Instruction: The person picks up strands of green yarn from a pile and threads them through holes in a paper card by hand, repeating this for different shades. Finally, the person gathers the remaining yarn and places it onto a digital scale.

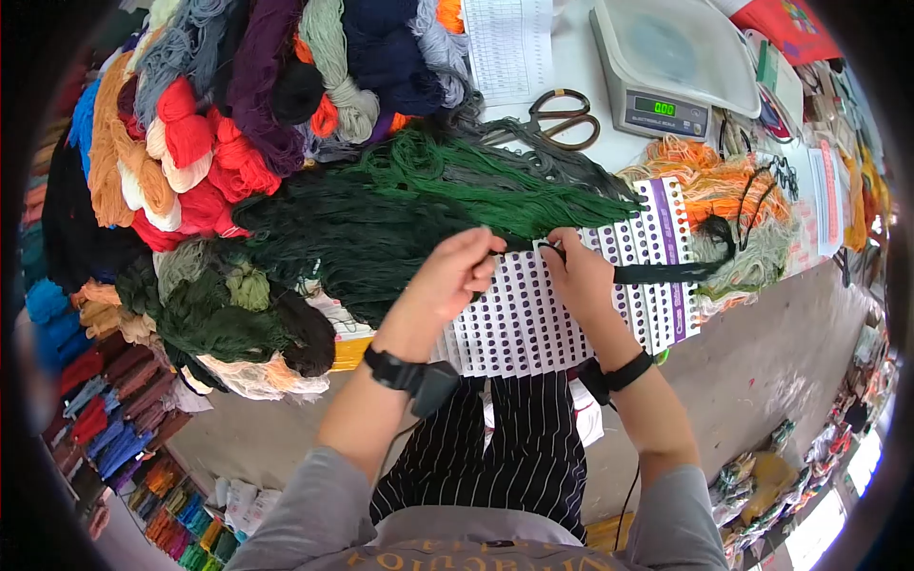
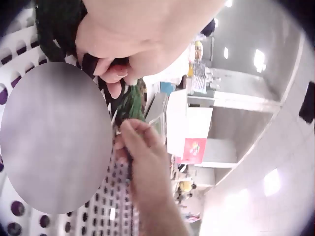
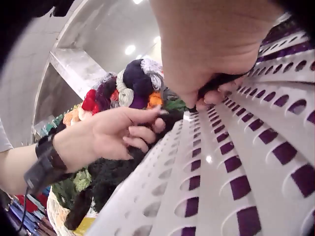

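A hank of very dark green yarn [image 1: 371,224] runs in from the left to my left hand [image 1: 452,271], which pinches its end between thumb and fingers. My right hand [image 1: 581,285] grips a dark strand [image 1: 666,273] of yarn, whose tail comes out past the palm and lies to the right. Little space separates the two hands. Beneath both lies a fanned row of white punched cards [image 1: 505,333] with purple showing at the holes. In the right wrist view the left thumb and fingers [image 3: 142,132] close on dark yarn at the cards' edge.
Brighter green yarn [image 1: 457,176] lies beyond the hands, beside black-handled scissors [image 1: 566,119]. A digital scale [image 1: 666,105] reading 0.00 stands at the back right. Orange yarn [image 1: 705,190] borders the cards on the right. Many coloured hanks, such as red yarn [image 1: 200,152], are heaped left.
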### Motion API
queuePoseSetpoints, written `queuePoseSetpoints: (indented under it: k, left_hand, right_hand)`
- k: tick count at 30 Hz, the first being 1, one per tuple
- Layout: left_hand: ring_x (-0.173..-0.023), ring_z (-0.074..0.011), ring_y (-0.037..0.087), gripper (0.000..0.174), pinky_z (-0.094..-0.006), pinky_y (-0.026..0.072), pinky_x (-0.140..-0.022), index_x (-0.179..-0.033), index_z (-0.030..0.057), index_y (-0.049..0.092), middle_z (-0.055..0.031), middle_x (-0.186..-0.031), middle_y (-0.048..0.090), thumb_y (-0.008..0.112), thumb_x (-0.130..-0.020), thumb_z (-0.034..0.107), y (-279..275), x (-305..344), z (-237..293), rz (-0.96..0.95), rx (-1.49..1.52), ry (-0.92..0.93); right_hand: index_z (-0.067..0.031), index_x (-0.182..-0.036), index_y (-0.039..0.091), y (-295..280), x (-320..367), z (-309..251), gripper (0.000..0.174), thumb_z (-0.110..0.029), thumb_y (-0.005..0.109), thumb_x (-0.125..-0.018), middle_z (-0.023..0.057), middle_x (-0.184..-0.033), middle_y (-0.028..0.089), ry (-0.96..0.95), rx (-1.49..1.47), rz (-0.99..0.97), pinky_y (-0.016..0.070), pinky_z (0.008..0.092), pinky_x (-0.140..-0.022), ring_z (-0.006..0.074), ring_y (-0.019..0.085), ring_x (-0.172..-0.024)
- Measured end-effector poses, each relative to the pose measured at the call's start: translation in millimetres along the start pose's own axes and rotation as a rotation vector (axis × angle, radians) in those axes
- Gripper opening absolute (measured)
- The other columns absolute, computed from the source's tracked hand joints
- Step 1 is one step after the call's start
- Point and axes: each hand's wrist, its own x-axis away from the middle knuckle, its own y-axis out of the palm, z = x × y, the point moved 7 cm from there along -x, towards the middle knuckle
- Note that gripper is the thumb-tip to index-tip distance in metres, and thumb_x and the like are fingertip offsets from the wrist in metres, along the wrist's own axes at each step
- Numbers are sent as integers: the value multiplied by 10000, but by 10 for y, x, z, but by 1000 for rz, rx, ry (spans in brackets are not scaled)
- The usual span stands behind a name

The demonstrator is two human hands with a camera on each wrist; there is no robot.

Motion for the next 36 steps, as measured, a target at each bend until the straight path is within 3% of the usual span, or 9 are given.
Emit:
queuePoseSetpoints:
  k: [4,7,11,18,21,28,32,34,36]
  left_hand:
    - [-542,-36,346,247,-149,262,-446,-1190,93,563,-42,-829,581,501,-972,190,262,269,381,-53,304,135]
    - [-468,-34,332,612,-169,286,-432,-1498,190,212,-48,-743,588,396,-933,43,501,95,67,-178,-306,-39]
    - [-477,-96,475,337,-225,373,-457,-1218,100,523,-54,-720,601,450,-899,22,422,-189,-316,-74,-899,-49]
    - [-624,-167,608,74,-300,441,-521,-929,41,616,-66,-762,630,581,-879,81,685,207,186,345,-1633,897]
    - [-547,-51,432,151,-220,338,-481,-947,-10,611,17,-775,605,572,-926,134,501,183,87,191,-683,231]
    - [-537,-43,329,195,-207,252,-479,-957,-30,586,38,-649,456,581,-928,163,385,1150,1085,159,-26,538]
    - [-624,-41,446,240,-215,352,-543,-1026,-20,655,12,-786,601,576,-945,192,173,1845,1590,1034,-672,1105]
    - [-907,-131,603,203,-275,469,-833,-1013,-6,678,-45,-923,668,614,-918,162,301,1660,1461,1067,-1133,1089]
    - [-600,-160,623,169,-303,498,-582,-976,80,670,-47,-916,667,662,-880,219,321,1043,938,825,-1339,953]
  right_hand:
    - [-116,-989,542,-31,27,-38,166,-226,603,-881,98,-723,644,-2,-13,34,460,404,-557,305,620,-631]
    - [-110,-1018,540,-95,109,-59,158,-140,598,-873,95,-766,639,-100,-81,159,471,408,-583,302,624,-667]
    - [-111,-1030,550,-143,165,-130,191,-56,596,-853,99,-850,616,-137,-133,188,481,396,-626,304,616,-709]
    - [-149,-1022,588,-25,66,-274,359,-81,692,-685,37,-842,556,-180,97,151,474,353,-593,251,589,-662]
    - [-169,-984,609,-25,47,-272,328,-91,706,-680,20,-839,555,-172,88,150,478,353,-593,246,588,-649]
    - [-168,-951,613,-4,31,-227,250,-137,704,-720,13,-819,573,-157,79,172,485,361,-569,245,597,-619]
    - [-125,-928,574,91,69,-22,174,-123,657,-774,46,-842,591,-83,1,219,484,387,-564,279,599,-628]
    - [-108,-921,555,70,85,42,159,-99,632,-783,64,-851,589,-20,-88,236,481,398,-568,300,596,-635]
    - [-91,-914,536,60,93,88,144,-75,607,-791,81,-860,588,33,-175,242,477,409,-571,320,592,-642]
